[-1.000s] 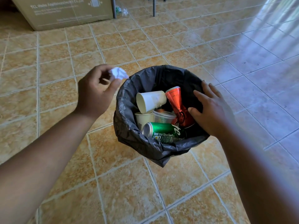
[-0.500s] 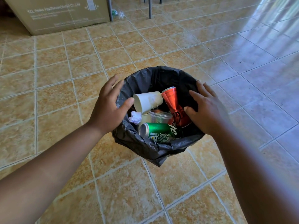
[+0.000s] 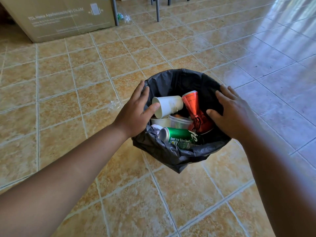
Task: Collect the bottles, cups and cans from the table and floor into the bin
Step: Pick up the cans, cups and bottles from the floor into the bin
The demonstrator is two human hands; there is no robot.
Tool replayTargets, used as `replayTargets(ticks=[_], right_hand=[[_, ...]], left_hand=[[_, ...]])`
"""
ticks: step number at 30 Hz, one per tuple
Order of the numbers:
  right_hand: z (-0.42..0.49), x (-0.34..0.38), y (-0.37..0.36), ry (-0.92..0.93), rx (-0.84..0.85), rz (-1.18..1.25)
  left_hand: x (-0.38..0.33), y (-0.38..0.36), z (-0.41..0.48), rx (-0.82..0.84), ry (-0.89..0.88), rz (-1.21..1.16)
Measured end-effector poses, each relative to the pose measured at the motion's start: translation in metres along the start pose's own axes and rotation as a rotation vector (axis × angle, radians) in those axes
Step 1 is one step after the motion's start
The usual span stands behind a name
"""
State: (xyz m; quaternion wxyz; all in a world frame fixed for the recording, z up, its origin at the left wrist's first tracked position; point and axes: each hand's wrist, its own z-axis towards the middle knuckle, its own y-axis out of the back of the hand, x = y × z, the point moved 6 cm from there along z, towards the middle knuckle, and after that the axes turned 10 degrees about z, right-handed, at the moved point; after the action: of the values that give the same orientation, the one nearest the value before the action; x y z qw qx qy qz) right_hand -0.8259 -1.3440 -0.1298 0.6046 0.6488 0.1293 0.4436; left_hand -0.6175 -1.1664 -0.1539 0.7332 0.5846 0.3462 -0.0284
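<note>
A bin lined with a black bag [image 3: 181,79] stands on the tiled floor. Inside lie a white paper cup [image 3: 168,106] on its side, a red can [image 3: 194,106], a green can [image 3: 181,136], a clear plastic cup [image 3: 180,122], a second paper cup [image 3: 160,121] and a crumpled white wad [image 3: 156,128]. My left hand [image 3: 135,113] rests on the bin's left rim, fingers straight, thumb touching the white cup. On the right rim lies my right hand [image 3: 229,112], fingers spread and holding nothing.
A large cardboard box [image 3: 63,17] stands at the back left. Metal furniture legs [image 3: 157,11] rise behind it, with clear plastic litter [image 3: 124,17] beside them. A small scrap of clear plastic [image 3: 113,105] lies on the tiles left of the bin.
My left hand let go of the crumpled white wad, which now lies in the bin, and moved onto the left rim. The right hand stayed at the right rim.
</note>
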Motion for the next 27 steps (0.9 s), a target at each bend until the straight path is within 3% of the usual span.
replayTargets(ticks=[17, 20, 23, 25, 27], right_hand=[[0.037, -0.018, 0.000, -0.069, -0.022, -0.052], [0.037, -0.020, 0.000, -0.071, -0.035, -0.041], [0.039, -0.020, 0.000, -0.064, -0.040, -0.053], [0.039, -0.020, 0.000, -0.058, -0.039, -0.069], [0.039, -0.021, -0.001, -0.061, -0.038, -0.070]], left_hand=[[0.003, -0.005, 0.062, 0.017, -0.055, 0.001], [0.010, 0.000, 0.060, -0.037, -0.025, -0.266], [0.051, 0.005, 0.063, -0.136, 0.145, -0.542], [0.090, -0.002, 0.068, -0.115, 0.263, -0.374], [0.127, -0.014, 0.076, 0.007, 0.305, 0.103]])
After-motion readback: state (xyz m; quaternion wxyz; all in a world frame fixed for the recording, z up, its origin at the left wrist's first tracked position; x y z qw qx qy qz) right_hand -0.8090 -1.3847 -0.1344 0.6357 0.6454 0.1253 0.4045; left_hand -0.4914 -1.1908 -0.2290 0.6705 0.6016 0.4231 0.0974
